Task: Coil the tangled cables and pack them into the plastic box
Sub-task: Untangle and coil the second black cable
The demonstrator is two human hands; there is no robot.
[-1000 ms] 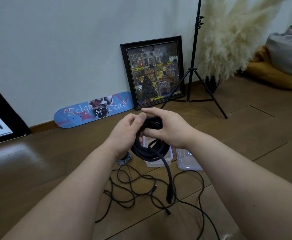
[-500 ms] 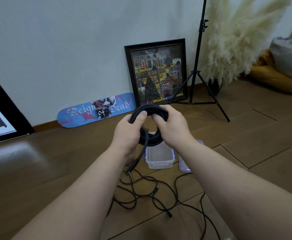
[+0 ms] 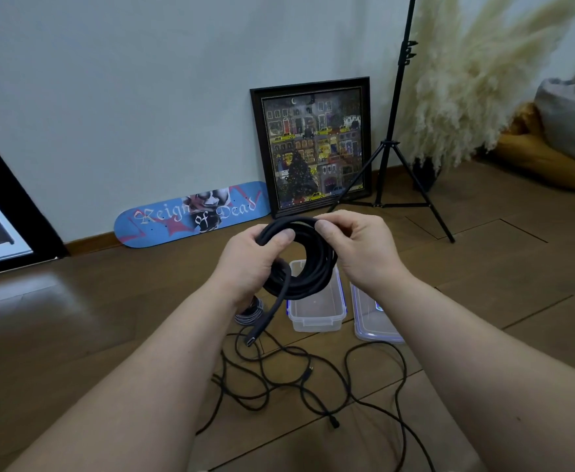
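The thick black cable [image 3: 299, 267] is wound in a round loop, its plug end hanging down. The left hand [image 3: 252, 264] and right hand [image 3: 364, 250] pinch its top. Below the fingers sit the plastic box [image 3: 316, 308], its lid [image 3: 371, 318] and thin tangled cables [image 3: 299, 379].

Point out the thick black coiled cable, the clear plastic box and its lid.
thick black coiled cable [image 3: 308, 287], head view, lower arc of the coil.
clear plastic box [image 3: 316, 322], head view, near wall.
clear lid with blue trim [image 3: 371, 327], head view, flat top.
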